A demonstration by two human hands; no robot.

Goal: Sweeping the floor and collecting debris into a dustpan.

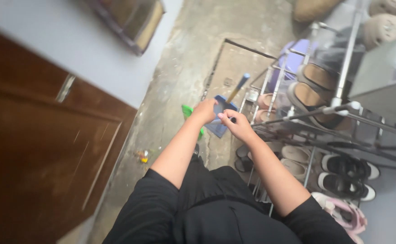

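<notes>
Two hands: left hand [204, 110], right hand [235, 124] grip one blue dustpan [219, 118].

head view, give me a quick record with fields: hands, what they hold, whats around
left hand: on the blue dustpan, grip unclear
right hand: closed beside it, contents blurred
dustpan handle: blue, pointing up and away
right side: metal shoe rack with shoes
left side: brown wooden door
floor: bare concrete, small litter

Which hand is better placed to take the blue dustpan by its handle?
Probably the left hand: it already lies against the blue dustpan at the base of the handle, while the right hand sits lower, nearer the shoe rack.
</notes>
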